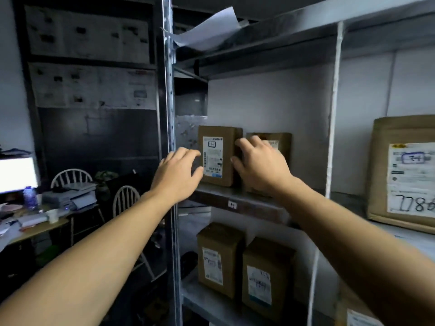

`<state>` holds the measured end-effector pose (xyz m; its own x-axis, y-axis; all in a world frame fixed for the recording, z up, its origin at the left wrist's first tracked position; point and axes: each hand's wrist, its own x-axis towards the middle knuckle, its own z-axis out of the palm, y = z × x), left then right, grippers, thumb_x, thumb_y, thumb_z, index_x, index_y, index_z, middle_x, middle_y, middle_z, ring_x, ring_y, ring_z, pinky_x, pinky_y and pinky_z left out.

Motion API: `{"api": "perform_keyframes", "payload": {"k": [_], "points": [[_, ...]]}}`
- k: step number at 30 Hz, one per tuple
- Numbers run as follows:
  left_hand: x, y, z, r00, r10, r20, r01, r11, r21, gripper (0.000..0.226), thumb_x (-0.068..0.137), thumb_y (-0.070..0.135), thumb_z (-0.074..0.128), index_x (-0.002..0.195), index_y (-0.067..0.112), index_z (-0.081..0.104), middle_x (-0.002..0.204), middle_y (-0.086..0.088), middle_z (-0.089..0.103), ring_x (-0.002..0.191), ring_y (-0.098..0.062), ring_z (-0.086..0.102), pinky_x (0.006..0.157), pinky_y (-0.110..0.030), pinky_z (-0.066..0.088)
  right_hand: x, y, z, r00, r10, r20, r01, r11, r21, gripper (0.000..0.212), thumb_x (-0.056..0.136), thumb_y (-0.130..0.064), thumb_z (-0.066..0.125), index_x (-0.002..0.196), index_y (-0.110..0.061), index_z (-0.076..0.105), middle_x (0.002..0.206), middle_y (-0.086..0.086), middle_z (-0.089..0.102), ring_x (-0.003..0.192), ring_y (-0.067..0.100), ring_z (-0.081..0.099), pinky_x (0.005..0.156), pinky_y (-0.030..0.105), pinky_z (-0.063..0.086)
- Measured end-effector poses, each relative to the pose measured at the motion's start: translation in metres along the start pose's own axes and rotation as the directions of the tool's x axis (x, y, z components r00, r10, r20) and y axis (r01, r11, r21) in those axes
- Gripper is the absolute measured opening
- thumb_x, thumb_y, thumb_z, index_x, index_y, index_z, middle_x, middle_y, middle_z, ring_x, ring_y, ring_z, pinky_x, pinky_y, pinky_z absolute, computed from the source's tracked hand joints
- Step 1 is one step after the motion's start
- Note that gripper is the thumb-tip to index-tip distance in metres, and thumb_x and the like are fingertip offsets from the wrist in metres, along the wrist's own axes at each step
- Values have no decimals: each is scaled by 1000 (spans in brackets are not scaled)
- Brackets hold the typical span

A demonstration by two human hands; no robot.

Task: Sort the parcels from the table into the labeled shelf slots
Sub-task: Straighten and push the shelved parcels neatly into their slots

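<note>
Grey metal shelving [235, 198] fills the right of the view, its upright post running down the middle, with a dim office corner behind on the left: a lit monitor [17, 174], a cluttered tabletop [35, 228] and two white spindle-back chairs [71, 178].

On the middle shelf, at its left end close to the post, a brown parcel [217, 156] stands upright, long axis vertical, its white shipping label facing outward; a boxed "H" is printed at the label's top. A small tag [232, 205] on the shelf's front edge just below also reads "H". The left hand [179, 172] rests against the parcel's left edge, fingers loosely curled, thumb touching the lower label corner. The right hand [259, 163] presses its fingertips on the parcel's right edge. Both grips are half open, bracing the parcel between them rather than wrapped around it.

A second parcel [280, 144] stands just beside, to the right, mostly hidden behind the right hand; its label cannot be read. On the shelf below, two more upright parcels [216, 257] sit side by side, their labels blurred. At the right edge a large box [400, 170] is cut off by the frame, showing handwritten digits that start "778". A loose sheet of paper [207, 29] curls off the top shelf.
</note>
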<state>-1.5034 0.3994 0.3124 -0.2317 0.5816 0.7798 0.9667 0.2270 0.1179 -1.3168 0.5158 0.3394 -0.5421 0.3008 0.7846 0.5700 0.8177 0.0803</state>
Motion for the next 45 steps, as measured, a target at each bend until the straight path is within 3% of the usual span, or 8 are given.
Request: {"api": "perform_keyframes", "payload": {"k": [6, 11, 16, 20, 32, 38, 41, 45], "points": [[89, -43, 28, 991, 124, -50, -131, 976, -173, 43, 92, 30, 58, 132, 17, 51, 129, -4, 51, 121, -26, 45, 102, -42, 39, 67, 5, 20, 993, 100, -58, -105, 991, -85, 45, 96, -47, 51, 133, -21, 48, 127, 12, 57, 108, 35, 58, 81, 44, 50], [132, -56, 60, 978, 183, -99, -205, 928, -312, 45, 91, 24, 61, 133, 12, 51, 129, -8, 49, 119, -26, 43, 94, -28, 30, 98, 5, 35, 983, 181, -9, -180, 971, -155, 51, 97, -48, 51, 141, -25, 41, 137, 12, 52, 116, 34, 57, 87, 50, 53], [159, -62, 86, 981, 161, -109, -191, 899, -394, 50, 89, 28, 62, 135, 17, 50, 134, -5, 47, 122, -28, 47, 103, -43, 42, 122, 6, 48, 968, 226, 112, -208, 965, -158, 54, 95, -43, 54, 145, -28, 38, 141, 10, 50, 121, 33, 55, 95, 52, 50], [168, -64, 103, 982, 162, -93, -187, 886, -424, 51, 90, 30, 62, 137, 21, 47, 138, -2, 44, 122, -23, 46, 98, -29, 36, 128, 9, 57, 965, 196, 171, -165, 970, -179, 47, 95, -43, 54, 139, -30, 44, 128, 5, 59, 108, 28, 61, 88, 49, 53], [174, -63, 119, 985, 130, -112, -169, 846, -506, 50, 89, 26, 64, 136, 20, 50, 135, -2, 42, 120, -21, 44, 94, -22, 35, 129, 14, 81, 978, 200, 60, -176, 944, -280, 40, 94, -43, 57, 131, -32, 47, 111, 0, 64, 93, 24, 63, 83, 45, 51], [173, -63, 117, 982, 154, -113, -190, 845, -501, 53, 88, 26, 66, 137, 17, 49, 135, -4, 42, 125, -24, 41, 101, -28, 38, 127, 17, 83, 979, 201, 30, -181, 932, -314, 38, 94, -45, 57, 129, -33, 49, 108, -1, 66, 89, 23, 63, 81, 39, 44], [173, -62, 116, 983, 153, -101, -184, 841, -509, 53, 88, 26, 65, 138, 17, 48, 137, -4, 41, 125, -23, 41, 96, -21, 33, 126, 13, 83, 979, 200, 50, -174, 933, -316, 39, 95, -44, 55, 131, -32, 47, 112, 0, 65, 93, 24, 64, 87, 44, 46], [170, -62, 115, 985, 131, -114, -171, 839, -517, 53, 89, 29, 64, 138, 20, 47, 140, -4, 40, 124, -22, 43, 94, -22, 32, 121, 9, 73, 982, 188, 31, -163, 913, -373, 47, 95, -45, 54, 139, -27, 46, 134, 5, 57, 122, 31, 54, 98, 50, 43]]}}
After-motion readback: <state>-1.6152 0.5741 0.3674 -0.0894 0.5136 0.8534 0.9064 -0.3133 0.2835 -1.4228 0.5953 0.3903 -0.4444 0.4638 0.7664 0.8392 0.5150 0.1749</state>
